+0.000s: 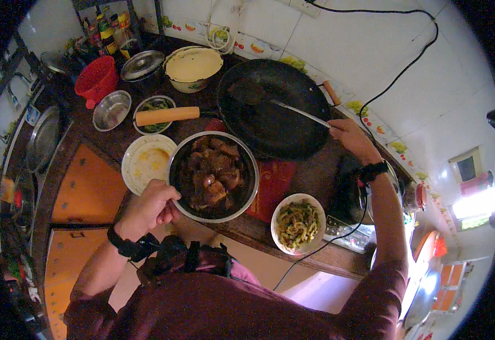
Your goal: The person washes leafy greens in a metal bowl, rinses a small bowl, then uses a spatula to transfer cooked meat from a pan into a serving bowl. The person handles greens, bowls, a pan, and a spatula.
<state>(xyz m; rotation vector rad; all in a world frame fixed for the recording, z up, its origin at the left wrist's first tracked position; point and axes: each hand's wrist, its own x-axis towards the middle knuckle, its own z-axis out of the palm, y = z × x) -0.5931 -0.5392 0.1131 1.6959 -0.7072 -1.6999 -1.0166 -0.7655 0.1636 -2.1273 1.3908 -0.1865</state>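
Observation:
My left hand (156,204) grips the rim of a metal bowl (256,170) at its near left side. Dark brown braised chunks of food (213,178), probably meat, fill the bowl. My right hand (353,138) is closed around the handle of a long metal ladle (300,112). The ladle's dark head rests inside a black wok (281,136), toward its far left. Sticking out to the left of the wok is its wooden handle (167,115), above a small metal bowl of green vegetables (154,128). A patterned plate (139,161) with some brown liquid lies left of the metal bowl.
A bowl of stir-fried vegetables (298,223) stands near the counter's front edge. Beside it is an appliance with a control panel (349,233). A black cable (311,250) crosses there. At the back left are a red basket (96,76), a lidded pot (143,66) and an enamel basin (194,66).

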